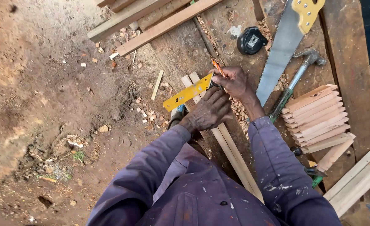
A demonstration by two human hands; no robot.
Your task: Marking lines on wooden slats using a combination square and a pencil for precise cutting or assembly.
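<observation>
Two wooden strips (229,146) lay side by side on the workbench (180,50), running from near right to far left. A try square (188,92) lay across their far end, reaching left past the bench edge. The left hand (208,112) rested on the strips just near the square; the right hand (235,83) sat just beyond it, holding a pencil (218,68). Farther off lay a tape measure (252,40). To the right lay a handsaw (283,46), then a hammer (295,79), then a stack of cut wooden pieces (316,119). Long battens (151,21) lay at the far end.
</observation>
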